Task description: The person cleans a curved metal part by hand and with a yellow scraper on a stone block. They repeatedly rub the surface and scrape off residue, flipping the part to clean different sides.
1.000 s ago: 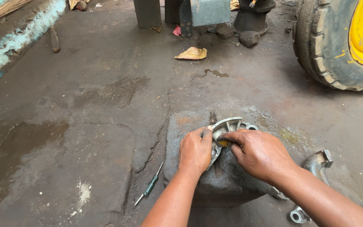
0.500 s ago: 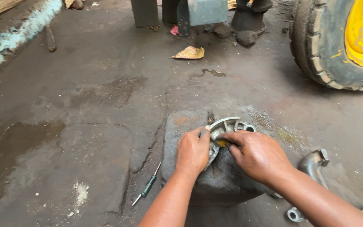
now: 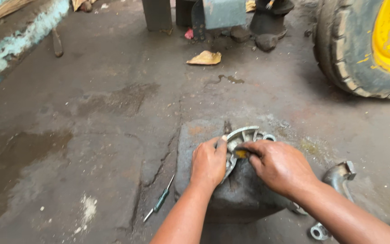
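Metal housing [image 3: 244, 135] on stone block's [image 3: 195, 135] edge, both hands' fingers clamping it.

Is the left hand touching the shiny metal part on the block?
Touching. The head view shows the left hand pressed against the rim of the shiny metal part, its thumb lying along the edge with no gap.

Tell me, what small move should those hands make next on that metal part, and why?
Probably keep the left hand pressing the round metal part down on the stone block while the right hand rubs on with the small yellowish piece in its fingertips. The part lies loose on the block.
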